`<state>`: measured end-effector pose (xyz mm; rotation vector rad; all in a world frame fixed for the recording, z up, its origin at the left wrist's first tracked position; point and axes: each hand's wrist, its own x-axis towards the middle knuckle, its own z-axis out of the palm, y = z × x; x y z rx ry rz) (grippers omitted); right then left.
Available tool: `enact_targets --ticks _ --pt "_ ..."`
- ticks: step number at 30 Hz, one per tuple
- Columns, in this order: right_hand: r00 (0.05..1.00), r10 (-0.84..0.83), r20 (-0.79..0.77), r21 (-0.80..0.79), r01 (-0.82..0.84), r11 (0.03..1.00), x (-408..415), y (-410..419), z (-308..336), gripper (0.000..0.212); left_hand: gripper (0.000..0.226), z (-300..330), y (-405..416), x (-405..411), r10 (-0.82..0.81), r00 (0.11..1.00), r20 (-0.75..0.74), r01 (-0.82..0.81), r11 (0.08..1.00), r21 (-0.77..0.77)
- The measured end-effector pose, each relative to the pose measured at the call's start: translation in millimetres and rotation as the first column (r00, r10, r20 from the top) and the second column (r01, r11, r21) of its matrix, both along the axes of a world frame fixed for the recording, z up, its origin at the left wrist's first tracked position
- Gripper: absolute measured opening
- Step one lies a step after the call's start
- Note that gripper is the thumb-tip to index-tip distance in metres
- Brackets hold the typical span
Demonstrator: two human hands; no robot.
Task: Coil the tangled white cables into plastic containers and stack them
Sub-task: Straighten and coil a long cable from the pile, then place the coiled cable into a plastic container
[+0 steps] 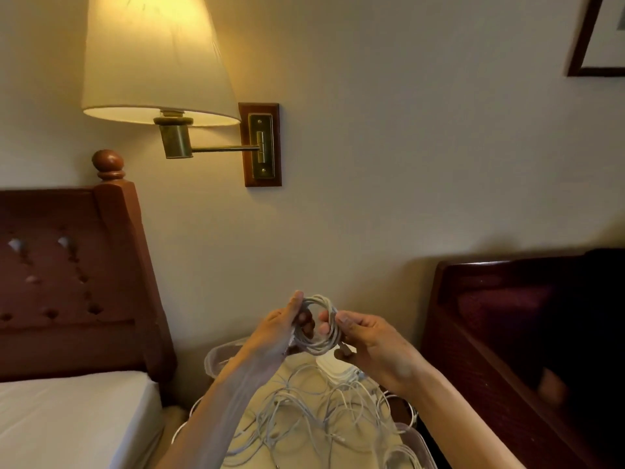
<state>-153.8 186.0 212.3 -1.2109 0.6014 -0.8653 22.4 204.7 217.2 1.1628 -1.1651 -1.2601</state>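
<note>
We find no brand, label or legible writing on anything in view. At the far left we see a bed with a white mattress (67, 411) and a dark red wooden headboard (67, 279) topped by a round knob; the mattress edge drops off just left of where we work. Above it a lit wall lamp (159, 59) with a cream shade hangs from a brass arm fixed to a wooden wall plate (260, 143). Low in the middle, our left hand (280, 330) curls its fingers around the left side of a coiled white cable (318, 326), and our right hand (368, 343) pinches the coil's right side, so both hands are clamped on the same loop, held up above the surface and close together. Beneath the hands lies a loose tangle of white cables (311, 407) spread over a pale surface, with a clear plastic container (220, 357) at its far left edge, partly hidden by our left forearm, and another clear container rim (411, 434) at the near right. The open room around the tangle is narrow, hemmed between the bed and, on the right, a dark wooden piece of furniture (490, 326). A dark picture frame (581, 45) sits at the top right corner of the wall.
</note>
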Motion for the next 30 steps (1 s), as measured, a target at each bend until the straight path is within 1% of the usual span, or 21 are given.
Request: enact_targets --ticks 2,4,7,9,10,11,12,14,15,16,17,18,20,21,22,23,24,26,28,29,30 --pt "0.999 -0.041 -0.027 0.058 0.043 0.997 -6 2 -17 0.034 0.053 -20 -1 -2 -0.026 1.000 0.002 0.026 0.998 0.049" --pt "0.995 -0.089 -0.045 0.118 0.094 0.989 -16 7 -33 0.029 0.055 -45 0 -6 -0.059 0.997 -0.048 0.063 0.993 0.096" --pt "0.974 -0.192 -0.117 0.127 0.207 0.970 -38 16 -58 0.027 0.058 -90 3 -19 0.014 0.998 -0.058 -0.004 0.984 0.178" --pt "0.934 -0.291 -0.207 0.020 0.301 0.953 -57 24 -75 0.025 0.050 -127 10 -28 0.093 0.994 0.062 -0.104 0.974 0.202" --pt "0.896 -0.341 -0.284 -0.084 0.331 0.940 -67 29 -84 0.023 0.047 -150 15 -31 0.108 0.977 0.185 -0.140 0.976 0.165" --pt "0.840 -0.395 -0.372 -0.211 0.339 0.917 -76 35 -95 0.023 0.044 -174 20 -33 0.107 0.942 0.319 -0.147 0.984 0.102" --pt "0.757 -0.461 -0.463 -0.340 0.328 0.881 -83 40 -106 0.022 0.039 -196 27 -34 0.099 0.894 0.436 -0.137 0.989 0.055" --pt "0.580 -0.605 -0.545 -0.584 0.255 0.771 -96 48 -139 0.022 0.025 -238 38 -37 0.096 0.812 0.576 -0.108 0.994 -0.014" --pt "0.497 -0.681 -0.538 -0.714 0.162 0.681 -99 50 -158 0.022 0.020 -256 42 -39 0.107 0.773 0.625 -0.081 0.994 -0.071" --pt "0.409 -0.734 -0.542 -0.798 0.021 0.602 -102 52 -176 0.019 0.019 -271 46 -42 0.099 0.736 0.669 -0.038 0.994 -0.105" --pt "0.332 -0.770 -0.544 -0.834 -0.114 0.540 -104 53 -195 0.016 0.021 -284 50 -44 0.079 0.701 0.708 0.010 0.993 -0.121" --pt "0.262 -0.787 -0.559 -0.828 -0.211 0.519 -104 55 -209 0.017 0.025 -294 54 -46 0.051 0.669 0.742 0.053 0.992 -0.116" --pt "0.186 -0.787 -0.589 -0.794 -0.313 0.521 -104 57 -232 0.016 0.030 -310 60 -48 0.007 0.618 0.787 0.126 0.986 -0.108" --pt "0.176 -0.770 -0.613 -0.770 -0.347 0.535 -104 56 -242 0.015 0.031 -315 63 -48 -0.004 0.604 0.797 0.157 0.981 -0.114" --pt "0.129 -0.734 -0.667 -0.719 -0.371 0.588 -104 56 -246 0.026 0.032 -320 65 -49 -0.016 0.594 0.805 0.176 0.978 -0.110" --pt "0.091 -0.682 -0.725 -0.653 -0.405 0.640 -103 54 -254 0.039 0.032 -324 67 -49 -0.019 0.592 0.806 0.181 0.977 -0.111" --pt "0.043 -0.645 -0.763 -0.599 -0.425 0.679 -103 52 -256 0.045 0.033 -327 68 -49 -0.019 0.600 0.799 0.172 0.979 -0.106" --pt "-0.042 -0.623 -0.781 -0.546 -0.437 0.715 -102 49 -259 0.042 0.033 -334 68 -48 -0.003 0.624 0.782 0.156 0.980 -0.121" --pt "-0.081 -0.621 -0.780 -0.513 -0.487 0.707 -99 48 -257 0.034 0.033 -337 68 -47 -0.004 0.651 0.759 0.150 0.981 -0.123" --pt "-0.089 -0.627 -0.774 -0.503 -0.514 0.694 -99 46 -256 0.030 0.033 -338 68 -47 -0.011 0.666 0.746 0.146 0.982 -0.116" --pt "-0.083 -0.606 -0.791 -0.489 -0.510 0.708 -98 45 -254 0.029 0.034 -338 68 -47 -0.016 0.679 0.734 0.140 0.984 -0.108"
